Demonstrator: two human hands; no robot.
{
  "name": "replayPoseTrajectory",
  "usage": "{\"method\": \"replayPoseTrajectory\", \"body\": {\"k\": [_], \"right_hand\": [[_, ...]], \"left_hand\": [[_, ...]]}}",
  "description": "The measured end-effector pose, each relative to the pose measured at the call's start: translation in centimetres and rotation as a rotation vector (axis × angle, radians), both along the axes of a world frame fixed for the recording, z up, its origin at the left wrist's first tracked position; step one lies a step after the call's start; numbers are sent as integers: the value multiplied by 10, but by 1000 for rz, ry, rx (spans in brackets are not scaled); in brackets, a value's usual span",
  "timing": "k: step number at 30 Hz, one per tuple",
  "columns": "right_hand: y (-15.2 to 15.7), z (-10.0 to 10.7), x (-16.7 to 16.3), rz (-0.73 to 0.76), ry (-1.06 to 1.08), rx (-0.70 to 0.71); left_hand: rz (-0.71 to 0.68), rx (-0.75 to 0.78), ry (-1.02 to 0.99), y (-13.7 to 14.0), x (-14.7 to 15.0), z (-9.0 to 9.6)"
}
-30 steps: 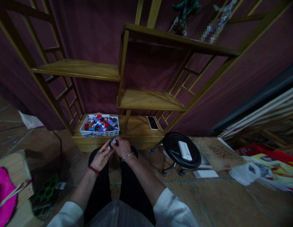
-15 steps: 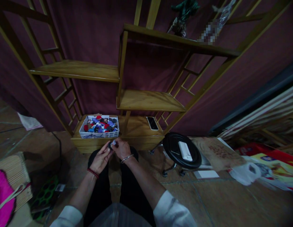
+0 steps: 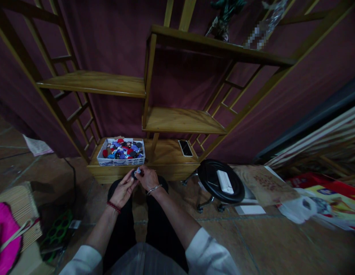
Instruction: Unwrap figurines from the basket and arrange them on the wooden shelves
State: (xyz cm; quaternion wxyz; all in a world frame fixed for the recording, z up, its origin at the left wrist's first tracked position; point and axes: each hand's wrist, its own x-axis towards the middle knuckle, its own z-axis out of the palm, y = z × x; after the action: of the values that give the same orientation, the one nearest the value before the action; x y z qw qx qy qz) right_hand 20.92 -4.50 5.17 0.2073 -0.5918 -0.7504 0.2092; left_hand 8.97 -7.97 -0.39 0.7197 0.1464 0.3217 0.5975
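Note:
Above my knees, my left hand and my right hand meet around a small dark and pale lilac figure. My left fingers pinch its dark part from the left, and my right fingertips grip its pale upper end. Its exact kind is too small to make out, and my fingers hide part of it. Just beyond my hands, a white cardboard box sits on the low wooden shelf, filled with many small red, blue, black and white pieces.
A phone lies on the low shelf. To the right stands a black round stool carrying a white object. Plastic bags lie at the far right. A pink item rests on a bamboo mat at left.
The view has shifted slightly. My hands stay together on the small figure, with hardly any visible movement of the fingers.

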Motion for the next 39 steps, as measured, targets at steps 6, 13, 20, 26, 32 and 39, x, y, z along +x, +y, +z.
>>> {"method": "replayPoseTrajectory", "body": {"k": [6, 13, 20, 26, 32, 39], "right_hand": [[1, -3, 1, 29, 8, 39], [3, -3, 3, 66, 29, 29], [4, -2, 6, 118, 6, 63], [7, -5, 7, 155, -4, 74], [8, -5, 8, 205, 4, 96], [8, -1, 8, 242, 27, 95]], "left_hand": [[4, -25, -26, 1, -1, -3], [3, -34, -49, 2, -1, -5], [0, -41, -66, 1, 0, -2], [-7, -32, -67, 1, -1, -4], [-1, -42, -77, 1, -1, -3], [-18, -31, -83, 0, -2, -3]]}}
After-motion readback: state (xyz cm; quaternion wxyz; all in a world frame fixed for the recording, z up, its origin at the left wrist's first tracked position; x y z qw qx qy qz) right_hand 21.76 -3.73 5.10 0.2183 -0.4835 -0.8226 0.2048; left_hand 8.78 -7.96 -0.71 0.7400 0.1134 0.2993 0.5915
